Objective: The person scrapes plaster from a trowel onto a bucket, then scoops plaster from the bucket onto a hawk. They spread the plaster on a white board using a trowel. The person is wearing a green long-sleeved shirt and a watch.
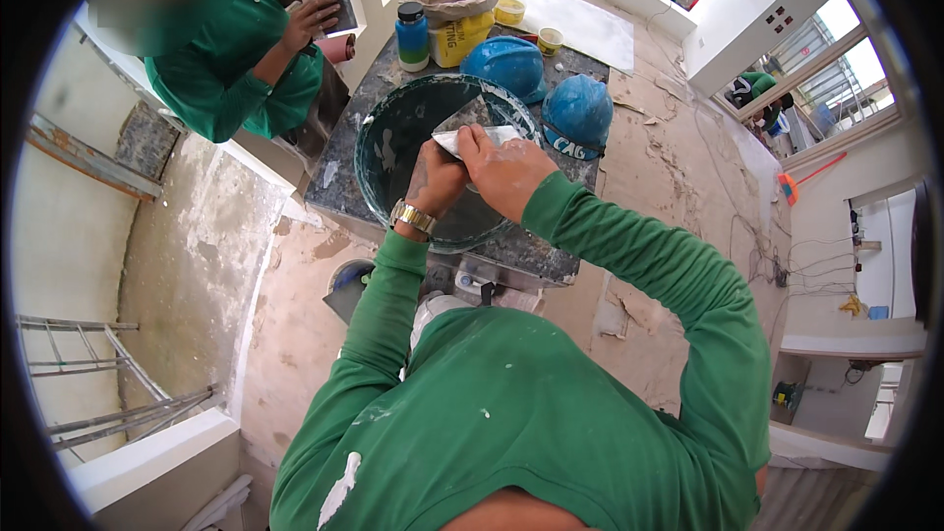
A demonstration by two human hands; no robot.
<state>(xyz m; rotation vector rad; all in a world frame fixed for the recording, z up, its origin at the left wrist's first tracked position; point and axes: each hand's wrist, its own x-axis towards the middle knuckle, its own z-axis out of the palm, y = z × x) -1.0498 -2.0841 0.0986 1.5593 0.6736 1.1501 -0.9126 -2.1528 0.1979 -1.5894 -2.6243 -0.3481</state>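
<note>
Over a large dark green bucket [379, 199], my two hands meet close together. My right hand [506, 172] is closed on a flat putty knife [482, 141] whose face is coated white. My left hand [436, 180], with a metal watch at its wrist, is closed at the left end of the same tool; most of its fingers are hidden. Just beyond the white piece, a grey flat blade [464, 115] shows, and how it joins the rest cannot be made out. White compound smears the bucket's inner wall.
Two blue hard hats [577, 113] sit right of the bucket on the dark table [339, 172]. Behind it stand a blue bottle [412, 37], an open yellow bag [462, 34] and yellow tubs [550, 39]. At the left, a co-worker in green [221, 49] handles a flat grey plate.
</note>
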